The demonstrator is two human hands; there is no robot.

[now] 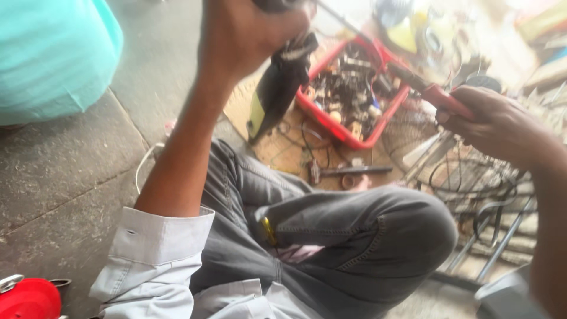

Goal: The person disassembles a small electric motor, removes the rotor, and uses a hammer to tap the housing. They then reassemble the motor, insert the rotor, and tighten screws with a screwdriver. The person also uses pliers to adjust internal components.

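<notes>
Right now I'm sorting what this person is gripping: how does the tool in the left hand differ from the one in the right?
The black tool in the left hand is bulky, with a yellow-green patch, and hangs downward. The red-handled tool in the right hand is slim and points up-left over the red tray. The left hand is raised high, the right sits lower. Both tools are held above the cluttered floor.

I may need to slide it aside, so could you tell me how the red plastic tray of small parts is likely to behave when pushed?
The red tray looks heaped with small metal parts, so it is probably heavy for its size. Its thin plastic walls may flex. It sits on cardboard among loose wires, so it would likely drag rather than glide, and loose pieces might shift or spill.
</notes>
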